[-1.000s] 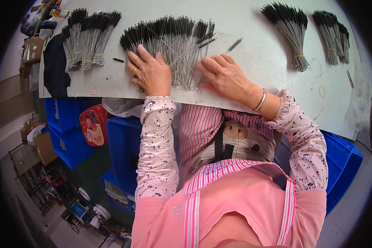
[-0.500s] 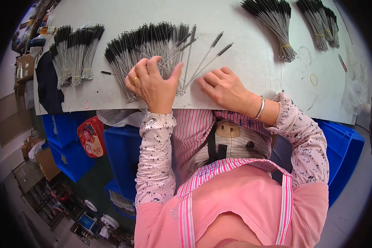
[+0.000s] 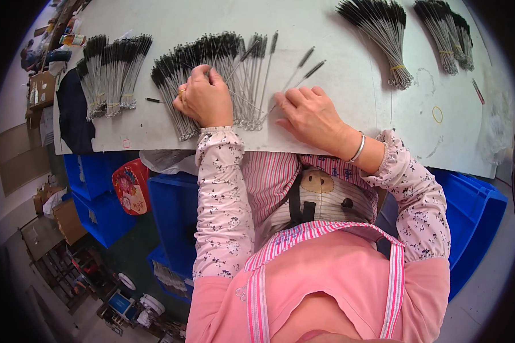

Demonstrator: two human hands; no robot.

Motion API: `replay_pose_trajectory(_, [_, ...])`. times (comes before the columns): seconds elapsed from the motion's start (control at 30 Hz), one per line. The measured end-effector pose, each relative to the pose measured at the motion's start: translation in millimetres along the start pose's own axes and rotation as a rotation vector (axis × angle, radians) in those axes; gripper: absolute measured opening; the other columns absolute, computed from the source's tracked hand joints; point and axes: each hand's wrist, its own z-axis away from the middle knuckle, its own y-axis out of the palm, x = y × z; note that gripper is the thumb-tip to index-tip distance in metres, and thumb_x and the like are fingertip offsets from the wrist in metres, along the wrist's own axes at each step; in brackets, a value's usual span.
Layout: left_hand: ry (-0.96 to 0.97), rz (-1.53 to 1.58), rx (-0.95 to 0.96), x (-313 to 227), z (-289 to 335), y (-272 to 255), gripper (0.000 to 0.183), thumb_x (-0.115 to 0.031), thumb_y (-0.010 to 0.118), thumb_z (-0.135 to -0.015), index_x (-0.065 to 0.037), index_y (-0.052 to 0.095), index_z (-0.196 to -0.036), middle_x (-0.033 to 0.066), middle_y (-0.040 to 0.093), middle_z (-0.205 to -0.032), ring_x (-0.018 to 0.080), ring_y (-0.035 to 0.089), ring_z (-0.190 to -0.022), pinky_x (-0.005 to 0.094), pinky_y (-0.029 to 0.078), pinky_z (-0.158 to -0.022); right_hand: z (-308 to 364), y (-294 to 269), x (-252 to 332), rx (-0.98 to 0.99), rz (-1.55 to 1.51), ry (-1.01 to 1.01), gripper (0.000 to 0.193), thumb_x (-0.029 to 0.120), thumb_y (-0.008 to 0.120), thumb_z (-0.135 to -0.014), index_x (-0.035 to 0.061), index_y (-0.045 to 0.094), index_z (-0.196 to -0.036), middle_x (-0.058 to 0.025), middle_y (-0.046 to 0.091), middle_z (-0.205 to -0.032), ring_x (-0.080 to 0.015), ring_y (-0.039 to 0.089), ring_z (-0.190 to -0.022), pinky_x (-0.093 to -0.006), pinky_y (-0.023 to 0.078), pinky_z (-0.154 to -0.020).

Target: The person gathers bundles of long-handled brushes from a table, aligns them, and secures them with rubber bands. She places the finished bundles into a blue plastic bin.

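Note:
My left hand is closed over the wide spread of thin wire-handled brushes with black bristles. Its thumb and forefinger meet in a pinch on a thin brush, mostly hidden by the fingers. On the right side of this spread, my right hand hovers with fingers bent and thumb held apart, nothing visible between them. Two loose brushes slant beyond its fingertips, their handles running down toward the spread's looped ends. Whether the fingertips touch those handles is hard to see.
Banded brush bundles lie at the left beside a dark cloth. More bundles lie at the far right. A rubber band and a red pen-like tool are on the white table. Blue crates stand below its edge.
My left hand has gone from spread fingers to a pinch and shifted slightly away from me. My right hand's thumb has moved apart from its curled fingers. The whole view has shifted slightly.

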Motion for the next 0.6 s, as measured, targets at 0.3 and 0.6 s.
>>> replay_pose_trajectory(0.3, [0.074, 0.087, 0.021, -15, 18, -17, 0.028, -0.036, 0.074, -0.072, -0.017, 0.066, -0.091, 0.0042, 0.057, -0.102, 0.0271, 0.054, -0.1, 0.0432, 0.036, -0.086, -35, 16, -4, -0.11, -0.015, -0.119, 0.055, 0.049, 0.058, -0.083, 0.011, 0.058, -0.123, -0.0068, 0.05, -0.133, -0.0275, 0.042, -0.124, -0.0505, 0.025, -0.106])
replay_pose_trajectory(0.6, [-0.032, 0.308, 0.103, 7, 14, -4, 0.015, -0.024, 0.069, -0.078, -0.014, 0.067, -0.089, 0.0061, 0.059, -0.096, 0.0281, 0.056, -0.095, 0.0418, 0.041, -0.086, -18, 14, -9, -0.048, 0.001, -0.115, 0.055, 0.039, 0.065, -0.079, 0.0022, 0.059, -0.12, -0.0092, 0.053, -0.127, -0.0282, 0.045, -0.122, -0.0479, 0.025, -0.11])
